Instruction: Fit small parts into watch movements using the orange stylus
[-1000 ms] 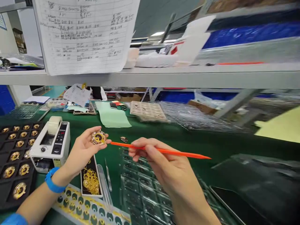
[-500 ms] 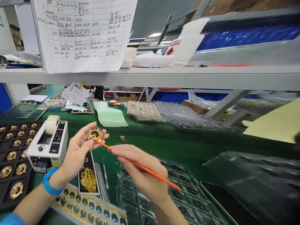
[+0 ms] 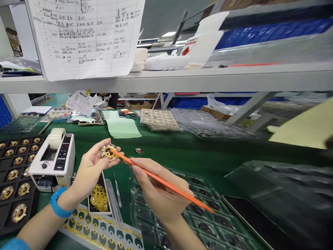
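Note:
My left hand [image 3: 91, 171], with a blue band at the wrist, grips a round gold-rimmed watch part [image 3: 107, 152] by its edge. An orange pointed stick [image 3: 166, 183] is pinched in my right hand [image 3: 162, 194]; its tip lies over the face of the watch part. Below my left hand sits a narrow box of yellow rings [image 3: 99, 198], beside metal tweezers [image 3: 117, 190]. Another small round part [image 3: 139, 151] rests on the green mat just beyond my hands.
A white tape dispenser [image 3: 55, 163] stands left, beside a black tray of gold-rimmed parts [image 3: 17, 185]. Clear trays [image 3: 208, 208] and a dark phone-like slab [image 3: 256, 222] lie right. A sticker sheet [image 3: 104, 231] is in front. A grey shelf [image 3: 166, 81] crosses above.
The watch part and both hands appear slightly further right. The stick's tip has moved from the part's lower edge towards its middle. The camera view has shifted a little.

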A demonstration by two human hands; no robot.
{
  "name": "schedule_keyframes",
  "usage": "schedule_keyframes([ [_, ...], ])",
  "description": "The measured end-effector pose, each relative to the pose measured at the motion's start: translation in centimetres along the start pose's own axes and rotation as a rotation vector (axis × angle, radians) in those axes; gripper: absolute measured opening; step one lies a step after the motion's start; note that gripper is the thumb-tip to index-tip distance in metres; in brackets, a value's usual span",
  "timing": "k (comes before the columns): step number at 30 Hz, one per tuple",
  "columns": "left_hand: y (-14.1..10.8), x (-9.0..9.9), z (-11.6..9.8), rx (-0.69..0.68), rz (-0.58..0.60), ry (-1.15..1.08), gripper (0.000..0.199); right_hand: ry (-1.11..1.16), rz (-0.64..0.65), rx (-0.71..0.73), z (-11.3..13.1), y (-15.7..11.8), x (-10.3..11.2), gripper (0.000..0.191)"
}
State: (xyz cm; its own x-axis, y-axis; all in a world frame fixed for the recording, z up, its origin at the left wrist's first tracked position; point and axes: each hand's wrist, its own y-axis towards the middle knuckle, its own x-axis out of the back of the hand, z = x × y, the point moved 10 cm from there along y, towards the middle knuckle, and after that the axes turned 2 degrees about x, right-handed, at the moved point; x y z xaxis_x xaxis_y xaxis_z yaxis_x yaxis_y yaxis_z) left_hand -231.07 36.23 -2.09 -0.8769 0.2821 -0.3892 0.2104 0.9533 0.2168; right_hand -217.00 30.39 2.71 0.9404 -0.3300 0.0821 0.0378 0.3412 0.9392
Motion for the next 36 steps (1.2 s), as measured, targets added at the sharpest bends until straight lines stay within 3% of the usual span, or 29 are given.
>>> schedule_keyframes([
  [4,0.0,-0.3,0.6,-0.005,-0.001,-0.004,0.044,-0.052,-0.001,0.047,-0.2,-0.4,-0.8,0.024],
  [10,1.0,0.9,1.7,0.058,-0.059,-0.026,0.045,-0.198,0.235,0.455,1.9,-1.5,-3.8,0.029],
  [12,1.4,1.3,2.0,0.086,-0.067,-0.039,0.045,-0.215,0.280,0.491,1.8,-1.7,-4.1,0.028],
  [15,1.9,1.8,2.2,0.101,-0.071,-0.039,0.042,-0.123,0.223,0.330,0.5,-0.8,-2.9,0.028],
  [19,2.3,2.1,2.5,0.098,-0.065,0.020,0.042,0.061,-0.074,-0.123,-3.6,0.3,1.2,0.022],
  [22,2.2,1.6,2.6,0.094,-0.028,0.045,0.042,0.167,-0.211,-0.328,-6.0,0.0,2.8,0.011],
  [30,2.4,1.6,2.4,0.028,-0.045,0.142,0.031,0.271,-0.183,-0.568,-9.7,-0.9,2.0,0.027],
  [36,2.6,1.8,2.0,-0.024,-0.093,0.251,0.023,0.257,-0.121,-0.575,-9.7,-0.9,1.2,0.039],
])
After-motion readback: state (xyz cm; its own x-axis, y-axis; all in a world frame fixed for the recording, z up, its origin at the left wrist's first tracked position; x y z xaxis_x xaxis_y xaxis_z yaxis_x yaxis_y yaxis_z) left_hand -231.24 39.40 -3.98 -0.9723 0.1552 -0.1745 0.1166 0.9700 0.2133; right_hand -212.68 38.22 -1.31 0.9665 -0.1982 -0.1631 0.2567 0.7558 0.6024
